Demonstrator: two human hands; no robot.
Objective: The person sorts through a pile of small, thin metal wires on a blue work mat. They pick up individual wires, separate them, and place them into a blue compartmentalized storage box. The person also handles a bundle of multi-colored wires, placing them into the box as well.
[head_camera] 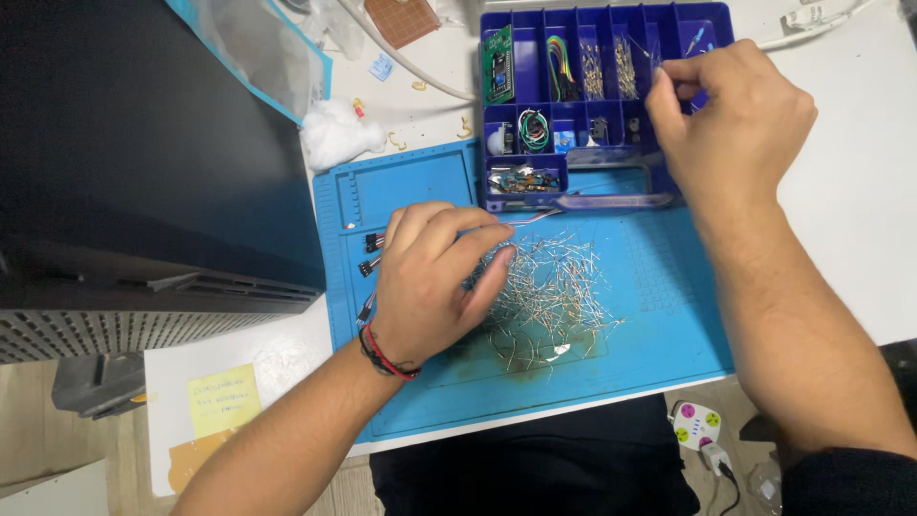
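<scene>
white bench (860,191), blue silicone mat (420,182): left hand (430,287) pinches loose resistors (549,291); right hand (731,119) pinches one over blue compartment box (611,19); advise sorting singly, leads straight.

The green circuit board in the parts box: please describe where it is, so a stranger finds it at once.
Find the dark blue compartment box at the top of the light blue mat. The green circuit board stands in its far-left upper compartment, the only flat green rectangle among wires.

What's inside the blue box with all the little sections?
The blue box holds a green circuit board, coloured wires and small metal-legged parts. The right hand covers its right-side sections.
</scene>
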